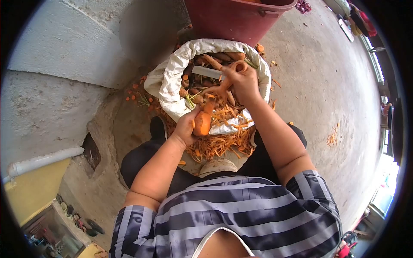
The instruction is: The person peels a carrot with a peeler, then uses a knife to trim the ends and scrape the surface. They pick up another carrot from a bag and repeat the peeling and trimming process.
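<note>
My left hand (186, 128) is closed around a carrot (202, 123), whose near end looks bright and peeled. My right hand (244, 84) grips an orange peeler (223, 91) with a looped handle end, its head close to the carrot's far end. A knife with a pale, flat blade (206, 72) also sticks out to the left from the right hand; its handle is hidden. Below both hands stands a white sack (172, 84) with a rolled rim, holding several unpeeled carrots (221, 56). Orange peelings (226, 144) hang over its near edge and pile up between my legs.
A large red tub (241, 21) stands just beyond the sack. Cut carrot ends (135, 87) lie on the floor at the left, near a grey wall (56, 43). More peelings (332, 136) are scattered on the concrete floor to the right. A white pipe (45, 161) runs along the left.
</note>
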`<action>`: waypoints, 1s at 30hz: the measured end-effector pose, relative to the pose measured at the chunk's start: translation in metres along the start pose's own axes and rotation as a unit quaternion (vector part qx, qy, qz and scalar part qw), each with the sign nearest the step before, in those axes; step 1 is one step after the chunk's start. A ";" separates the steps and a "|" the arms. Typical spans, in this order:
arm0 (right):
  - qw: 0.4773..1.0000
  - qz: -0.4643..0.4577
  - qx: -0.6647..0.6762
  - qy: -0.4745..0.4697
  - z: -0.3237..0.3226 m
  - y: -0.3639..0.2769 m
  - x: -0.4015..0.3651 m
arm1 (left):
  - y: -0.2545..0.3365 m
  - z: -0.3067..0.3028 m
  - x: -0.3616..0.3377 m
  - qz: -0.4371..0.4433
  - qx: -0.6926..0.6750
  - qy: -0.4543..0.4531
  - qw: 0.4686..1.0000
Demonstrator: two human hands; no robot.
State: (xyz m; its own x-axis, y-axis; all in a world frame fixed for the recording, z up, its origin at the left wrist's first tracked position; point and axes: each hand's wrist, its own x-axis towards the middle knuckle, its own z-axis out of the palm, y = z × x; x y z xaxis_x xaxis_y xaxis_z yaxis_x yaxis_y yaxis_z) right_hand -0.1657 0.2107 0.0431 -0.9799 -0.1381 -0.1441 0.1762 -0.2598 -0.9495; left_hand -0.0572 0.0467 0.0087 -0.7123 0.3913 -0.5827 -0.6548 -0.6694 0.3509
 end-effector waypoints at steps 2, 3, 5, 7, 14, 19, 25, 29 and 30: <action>0.998 -0.061 -0.024 0.018 -0.003 0.005 0.004 | -0.001 -0.008 0.003 0.000 0.005 -0.016 1.000; 0.998 -0.061 -0.005 0.005 0.002 0.000 -0.003 | -0.001 -0.009 0.004 0.000 0.008 -0.025 1.000; 0.997 -0.065 -0.018 -0.025 0.009 0.000 -0.010 | -0.002 -0.007 0.004 0.011 0.037 0.008 0.999; 0.997 -0.076 0.004 0.023 0.000 0.012 -0.001 | -0.002 -0.007 0.005 0.016 0.048 0.033 0.998; 0.993 0.080 0.091 0.008 0.015 0.007 -0.019 | -0.003 -0.003 0.006 0.077 0.078 0.060 0.992; 0.993 0.109 0.042 0.000 0.006 0.038 -0.011 | -0.010 0.000 0.005 0.085 0.088 0.080 0.989; 0.982 -0.174 -0.060 0.033 -0.002 0.008 0.005 | 0.000 -0.008 0.006 0.021 0.014 0.094 0.995; 0.998 -0.047 0.032 0.033 0.003 0.001 -0.004 | 0.000 -0.012 0.008 -0.003 -0.029 0.036 0.999; 0.999 -0.014 0.036 0.037 0.006 0.005 -0.007 | 0.002 -0.008 0.005 -0.012 -0.035 0.036 0.999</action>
State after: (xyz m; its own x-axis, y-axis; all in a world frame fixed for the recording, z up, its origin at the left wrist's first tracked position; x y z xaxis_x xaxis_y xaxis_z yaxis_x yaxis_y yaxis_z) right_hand -0.1573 0.2049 0.0411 -0.9882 -0.0588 -0.1413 0.1529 -0.3310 -0.9312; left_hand -0.0597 0.0426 0.0007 -0.6749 0.3633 -0.6422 -0.6504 -0.7039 0.2854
